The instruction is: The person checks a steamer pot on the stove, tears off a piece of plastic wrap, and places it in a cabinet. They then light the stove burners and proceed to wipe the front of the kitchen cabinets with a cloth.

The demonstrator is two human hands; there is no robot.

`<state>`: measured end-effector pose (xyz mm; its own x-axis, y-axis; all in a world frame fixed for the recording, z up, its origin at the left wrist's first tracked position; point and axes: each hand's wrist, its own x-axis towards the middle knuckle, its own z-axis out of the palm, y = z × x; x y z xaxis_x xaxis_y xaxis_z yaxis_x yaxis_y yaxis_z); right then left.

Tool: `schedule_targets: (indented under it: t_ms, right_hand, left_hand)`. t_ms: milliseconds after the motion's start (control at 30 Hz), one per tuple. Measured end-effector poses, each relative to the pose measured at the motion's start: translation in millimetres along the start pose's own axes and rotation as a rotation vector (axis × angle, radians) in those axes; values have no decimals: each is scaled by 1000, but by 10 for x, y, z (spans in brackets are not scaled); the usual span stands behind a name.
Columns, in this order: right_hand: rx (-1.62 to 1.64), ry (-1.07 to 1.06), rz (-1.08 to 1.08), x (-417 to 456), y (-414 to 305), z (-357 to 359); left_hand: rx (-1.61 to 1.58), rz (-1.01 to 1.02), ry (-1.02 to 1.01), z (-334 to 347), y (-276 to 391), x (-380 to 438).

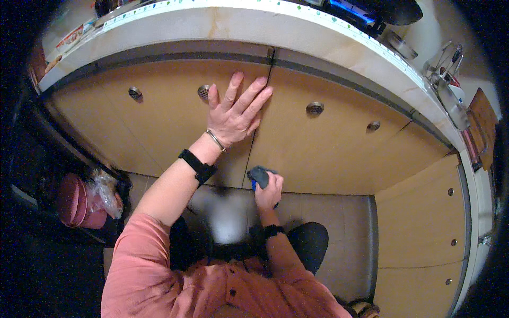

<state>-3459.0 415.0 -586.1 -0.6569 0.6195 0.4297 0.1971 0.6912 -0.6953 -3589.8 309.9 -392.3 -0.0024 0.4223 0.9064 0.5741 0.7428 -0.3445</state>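
My left hand (238, 113) lies spread against a light wood-coloured cabinet door (171, 127), close to its right edge and beside a round, perforated metal knob (204, 92). Nothing is in its fingers. Lower down, my right hand (269, 190) grips a dark grey cloth (260, 175), with a bit of blue showing under it. The cloth is near the bottom of the seam between this door and the right-hand cabinet door (318, 151); whether it touches the surface is hard to tell. Another knob (315, 108) sits high on the right-hand door.
Above the doors runs a pale, stained countertop edge (246, 26). A pink bin (73, 200) with a clear plastic bag (106, 194) stands at left. More cabinet fronts (417, 222) turn the corner at right, below a metal utensil holder (449, 95). The floor (342, 234) is tiled.
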Motion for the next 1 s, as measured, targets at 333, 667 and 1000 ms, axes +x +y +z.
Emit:
schedule_targets:
  t_ms: [333,667,1000]
  right_hand:
    - [182,545,-141,936,-348,-608]
    - [454,583,255,801,-12,-549]
    - [148,247,-211,568,-333,-300]
  left_hand:
    - [-45,-39,-7,38,26,-35]
    - [-4,-17,-48,-1,-7,-31]
    - [-32,-54,-35,25,29,-45]
